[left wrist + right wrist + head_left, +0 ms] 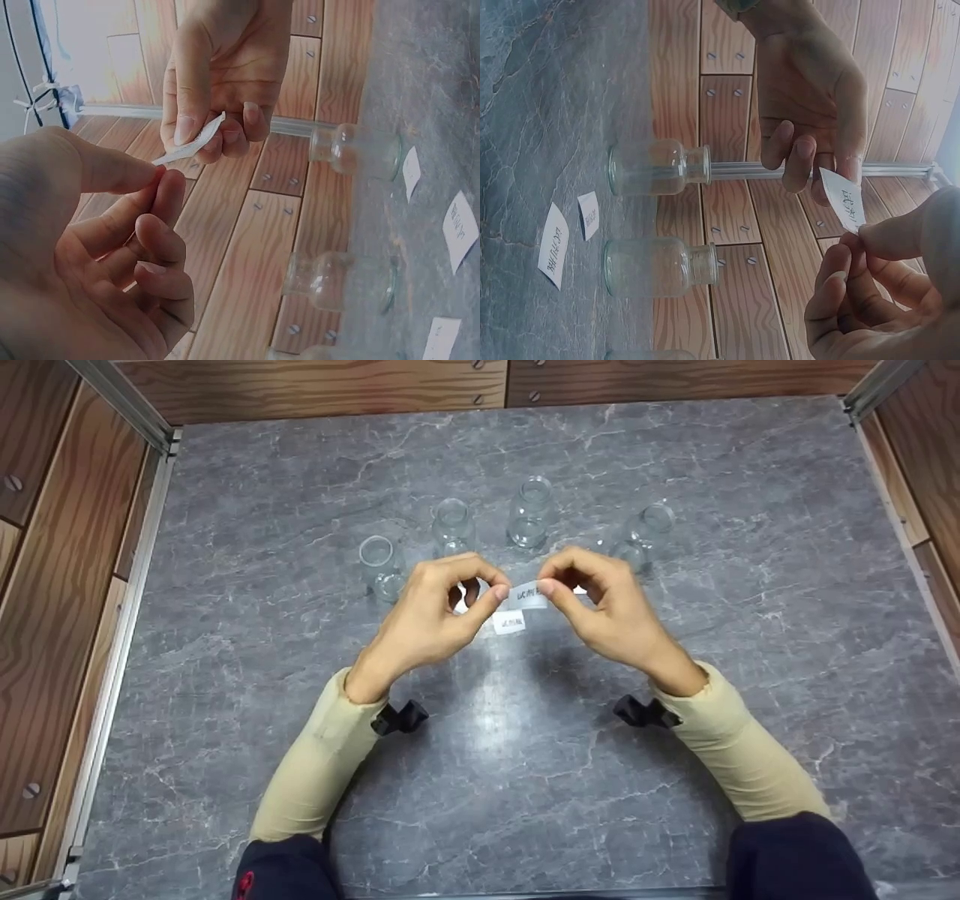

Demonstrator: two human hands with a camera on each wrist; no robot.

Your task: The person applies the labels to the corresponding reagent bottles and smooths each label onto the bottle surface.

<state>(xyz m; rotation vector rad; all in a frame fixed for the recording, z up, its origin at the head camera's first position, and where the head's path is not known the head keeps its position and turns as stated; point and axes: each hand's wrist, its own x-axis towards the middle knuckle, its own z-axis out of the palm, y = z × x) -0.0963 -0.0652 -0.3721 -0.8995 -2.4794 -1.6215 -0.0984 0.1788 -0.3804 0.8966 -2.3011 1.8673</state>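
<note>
Both hands hold a small white paper label (528,596) with black characters, raised above the table between them. My left hand (435,607) pinches one end between thumb and forefinger. At the other end, the thumb and forefinger of my right hand (611,611) pinch the same label. Seen edge-on in the left wrist view, the label (193,145) is slightly bent. Its printed side faces the camera in the right wrist view. Below the hands, another printed label (511,622) lies on the table, and the left wrist view shows more labels (460,231) lying there.
Several uncapped clear glass bottles stand in an arc beyond the hands: a left one (384,566), two middle ones (454,529) (529,514) and a right one (646,534). The grey marbled table (480,810) is bounded by wood-patterned panels (315,390).
</note>
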